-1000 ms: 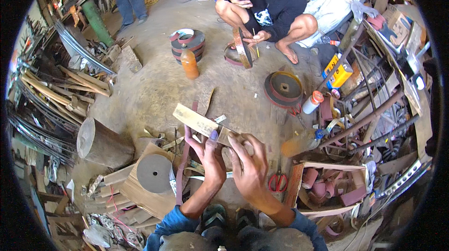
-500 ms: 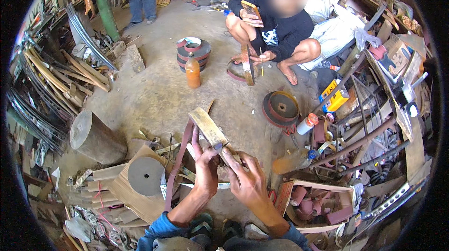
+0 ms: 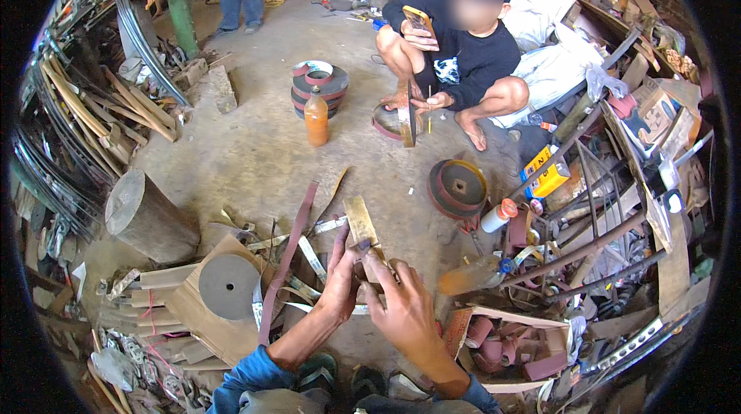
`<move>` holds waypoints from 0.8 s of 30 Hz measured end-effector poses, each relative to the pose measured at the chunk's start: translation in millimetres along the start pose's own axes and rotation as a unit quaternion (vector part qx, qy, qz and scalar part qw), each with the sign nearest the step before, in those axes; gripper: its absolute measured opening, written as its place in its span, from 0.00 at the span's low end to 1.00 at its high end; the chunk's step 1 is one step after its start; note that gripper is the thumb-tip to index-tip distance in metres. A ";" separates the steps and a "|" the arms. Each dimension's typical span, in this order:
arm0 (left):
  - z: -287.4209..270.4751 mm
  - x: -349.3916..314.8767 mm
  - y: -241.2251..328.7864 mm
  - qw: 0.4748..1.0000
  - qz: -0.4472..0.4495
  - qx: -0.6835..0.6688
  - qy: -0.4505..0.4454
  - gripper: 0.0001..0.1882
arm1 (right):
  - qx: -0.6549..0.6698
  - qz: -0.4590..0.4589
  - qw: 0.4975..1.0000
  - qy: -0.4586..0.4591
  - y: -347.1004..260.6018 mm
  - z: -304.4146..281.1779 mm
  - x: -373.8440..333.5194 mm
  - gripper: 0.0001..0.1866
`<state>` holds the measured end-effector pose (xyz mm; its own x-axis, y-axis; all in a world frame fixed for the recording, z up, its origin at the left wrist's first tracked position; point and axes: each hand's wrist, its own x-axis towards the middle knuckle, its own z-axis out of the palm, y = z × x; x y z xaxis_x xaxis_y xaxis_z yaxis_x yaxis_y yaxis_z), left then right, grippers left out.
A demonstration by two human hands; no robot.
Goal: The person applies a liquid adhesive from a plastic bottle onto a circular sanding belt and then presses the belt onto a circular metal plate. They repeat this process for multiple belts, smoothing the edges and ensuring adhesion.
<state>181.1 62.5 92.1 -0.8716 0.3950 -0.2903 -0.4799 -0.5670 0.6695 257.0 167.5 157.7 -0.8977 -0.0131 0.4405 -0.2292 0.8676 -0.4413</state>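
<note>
In front of me, a worn yellowish band, flat and narrow, points away from my body. My left hand is closed on its near end, with the thumb on top and a finger stretched along the side. My right hand pinches the same end, its fingertips meeting the left thumb. The fingers hide how the near end is shaped. Left of the hands runs a long maroon strip, seemingly apart from my fingers. A grey disc with a centre hole lies on cardboard at the lower left.
A person squats ahead with a phone and a ring. Wheels, an orange bottle and another wheel stand on the floor. At right are a white bottle and a box of maroon rolls; at left, a log.
The band has swung from leaning left to pointing more straight ahead, showing a narrower face. My hands have shifted slightly and stay closed on it. The maroon strip now shows clear of the band.
</note>
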 end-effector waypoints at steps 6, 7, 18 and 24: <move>-11.2 -6.4 -15.5 0.988 0.064 0.117 -0.082 0.45 | 0.192 0.164 0.968 -0.010 15.2 -15.1 -4.8 0.27; -10.9 -8.0 -17.8 0.984 0.084 0.124 -0.099 0.46 | 0.219 0.198 0.955 -0.006 18.2 -14.7 -7.0 0.27; -18.2 -15.6 1.7 0.926 0.180 0.256 -0.213 0.55 | 0.399 0.145 0.904 -0.050 68.1 16.5 -22.7 0.63; -23.6 -15.7 5.0 0.928 0.144 0.256 -0.228 0.54 | 0.355 0.163 0.917 -0.078 64.0 5.3 -24.4 0.62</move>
<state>190.0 36.4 83.8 -0.7676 0.6114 0.1925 -0.0214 -0.3246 0.9456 262.3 220.7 114.6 -0.9923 0.0700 0.1019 -0.0769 0.2957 -0.9522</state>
